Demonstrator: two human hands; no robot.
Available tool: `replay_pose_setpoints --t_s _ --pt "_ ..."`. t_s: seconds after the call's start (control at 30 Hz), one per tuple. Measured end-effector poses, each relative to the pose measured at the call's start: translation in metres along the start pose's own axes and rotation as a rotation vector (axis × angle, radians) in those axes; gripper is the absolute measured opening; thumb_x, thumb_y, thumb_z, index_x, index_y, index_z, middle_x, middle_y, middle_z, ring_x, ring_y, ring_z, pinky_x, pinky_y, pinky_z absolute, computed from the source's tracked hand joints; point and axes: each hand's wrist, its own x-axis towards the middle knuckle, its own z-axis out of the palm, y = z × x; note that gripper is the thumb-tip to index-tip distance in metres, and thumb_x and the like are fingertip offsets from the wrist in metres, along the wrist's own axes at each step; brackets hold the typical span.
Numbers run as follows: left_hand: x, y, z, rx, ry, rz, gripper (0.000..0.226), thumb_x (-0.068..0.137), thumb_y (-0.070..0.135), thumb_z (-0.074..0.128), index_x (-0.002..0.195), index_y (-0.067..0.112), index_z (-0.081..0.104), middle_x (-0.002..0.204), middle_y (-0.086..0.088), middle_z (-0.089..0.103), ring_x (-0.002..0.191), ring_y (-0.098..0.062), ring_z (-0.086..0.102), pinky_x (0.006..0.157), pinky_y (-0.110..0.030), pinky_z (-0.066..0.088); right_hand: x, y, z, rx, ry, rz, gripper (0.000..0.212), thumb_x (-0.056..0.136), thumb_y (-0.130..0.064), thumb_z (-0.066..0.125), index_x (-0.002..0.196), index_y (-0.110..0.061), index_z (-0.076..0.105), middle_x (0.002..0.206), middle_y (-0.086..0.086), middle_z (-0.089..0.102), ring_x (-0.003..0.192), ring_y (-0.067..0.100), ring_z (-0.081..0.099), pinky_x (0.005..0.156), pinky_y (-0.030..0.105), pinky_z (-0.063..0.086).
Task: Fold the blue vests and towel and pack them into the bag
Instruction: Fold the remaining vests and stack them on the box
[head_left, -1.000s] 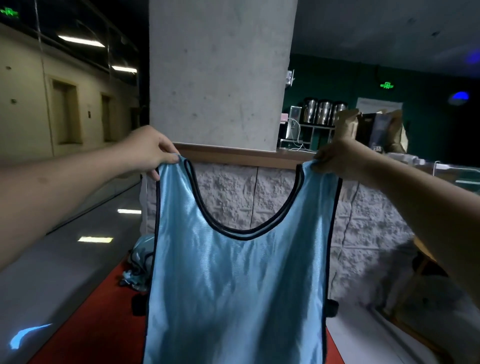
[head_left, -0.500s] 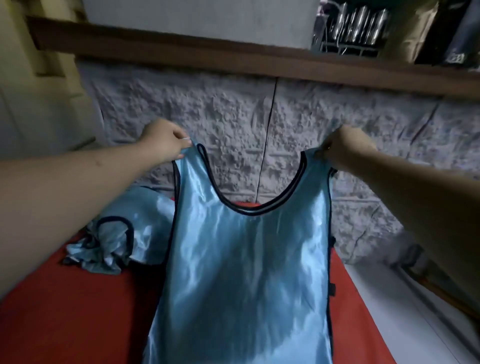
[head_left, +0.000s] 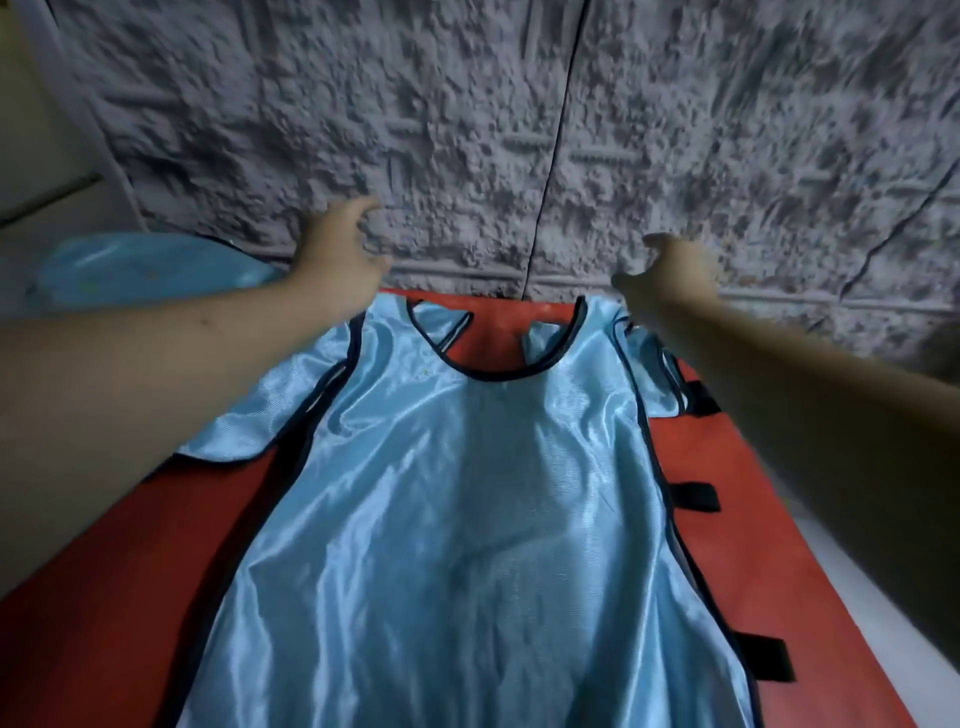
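Observation:
A shiny light-blue vest (head_left: 467, 509) with dark trim lies spread flat on the red mat (head_left: 769, 561), its neck toward the stone wall. My left hand (head_left: 340, 249) hovers just above the vest's left shoulder strap with fingers spread, holding nothing. Above the right shoulder strap my right hand (head_left: 670, 270) hangs the same way, fingers loosely spread and empty. Another blue vest (head_left: 140, 267) lies bunched at the far left, partly behind my left forearm. No towel or bag is in view.
A rough grey stone wall (head_left: 519, 130) rises directly behind the mat. Black straps (head_left: 693, 496) stick out along the mat's right edge. Pale floor (head_left: 883, 623) runs along the right of the mat.
The vest, held up by its shoulder straps before, now lies flat on the mat. Both hands have let go and lifted off it. The view has tilted down.

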Motion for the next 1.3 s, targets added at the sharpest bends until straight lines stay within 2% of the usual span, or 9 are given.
replay_pose_setpoints --t_s 0.07,0.17,0.33,0.5,0.63,0.77,0.87,1.1,1.3 --pt "-0.041 0.000 -0.008 -0.015 0.012 0.046 0.054 0.094 0.013 0.066 0.143 0.031 0.049 0.116 -0.007 0.065 0.075 -0.018 0.060 0.066 -0.025 0.045 -0.042 0.003 -0.001 0.006 -0.025 -0.062 0.054 0.092 -0.023 0.070 0.143 -0.019 0.052 0.110 0.010 0.068 0.081 0.026 0.070 0.061 0.030 0.055" --pt "-0.124 -0.013 -0.019 -0.085 -0.094 0.105 0.042 0.090 0.016 0.069 0.119 0.045 0.059 0.111 0.007 0.065 0.083 -0.008 0.065 0.074 -0.028 0.054 -0.133 0.030 -0.007 -0.007 -0.161 -0.047 0.051 0.090 -0.025 0.071 0.138 -0.019 0.056 0.119 0.010 0.068 0.096 0.027 0.069 0.079 0.033 0.055" --pt "-0.256 -0.045 -0.039 0.036 -0.186 0.110 0.042 0.080 0.003 0.077 0.106 0.034 0.066 0.099 0.023 0.054 0.092 0.003 0.055 0.082 -0.010 0.037 -0.276 0.088 -0.031 -0.057 -0.281 0.135 0.055 0.084 -0.019 0.070 0.137 -0.022 0.057 0.123 0.004 0.069 0.107 0.025 0.066 0.085 0.031 0.049" --pt "-0.323 -0.067 -0.064 0.356 -0.238 -0.188 0.049 0.078 0.023 0.077 0.120 0.041 0.059 0.119 0.003 0.060 0.107 -0.025 0.060 0.096 -0.034 0.046 -0.347 0.119 -0.050 -0.192 -0.311 0.235 0.077 0.080 -0.025 0.067 0.150 -0.013 0.037 0.143 0.010 0.052 0.125 0.033 0.054 0.103 0.039 0.041" --pt "-0.343 -0.068 -0.074 0.292 -0.324 -0.447 0.076 0.084 0.037 0.076 0.148 0.018 0.041 0.135 -0.005 0.061 0.124 -0.026 0.058 0.101 -0.034 0.046 -0.374 0.116 -0.063 -0.258 -0.289 0.355 0.038 0.092 -0.035 0.054 0.117 -0.007 0.056 0.118 0.014 0.062 0.111 0.035 0.059 0.093 0.037 0.046" --pt "-0.353 -0.078 -0.076 0.178 -0.257 -0.526 0.026 0.077 0.030 0.081 0.088 0.009 0.070 0.086 -0.003 0.073 0.079 -0.021 0.069 0.069 -0.031 0.052 -0.379 0.128 -0.058 -0.187 -0.342 0.422 0.036 0.078 -0.043 0.057 0.075 -0.007 0.063 0.081 0.008 0.070 0.084 0.031 0.069 0.066 0.031 0.048" --pt "-0.359 -0.083 -0.079 0.133 -0.237 -0.514 0.036 0.075 0.023 0.079 0.057 0.010 0.050 0.053 0.001 0.054 0.048 -0.014 0.048 0.049 -0.029 0.034 -0.375 0.132 -0.053 -0.199 -0.387 0.420 0.042 0.079 -0.046 0.057 0.068 -0.007 0.067 0.066 0.005 0.067 0.072 0.029 0.068 0.058 0.028 0.045" --pt "-0.354 -0.058 -0.075 -0.033 -0.197 -0.462 0.034 0.075 0.015 0.072 0.061 0.014 0.042 0.054 0.002 0.042 0.047 -0.013 0.039 0.044 -0.026 0.029 -0.365 0.113 -0.051 0.289 -0.257 0.495 0.021 0.080 -0.020 0.062 0.072 -0.001 0.064 0.066 0.016 0.068 0.063 0.034 0.067 0.059 0.039 0.053" --pt "-0.350 -0.072 -0.080 -0.345 -0.172 -0.708 0.027 0.073 0.005 0.080 0.092 0.006 0.061 0.086 -0.017 0.073 0.080 -0.034 0.071 0.076 -0.048 0.057 -0.360 0.126 -0.062 0.526 -0.292 0.715 0.010 0.076 0.009 0.069 0.071 0.005 0.062 0.062 0.018 0.059 0.056 0.025 0.055 0.052 0.031 0.042"
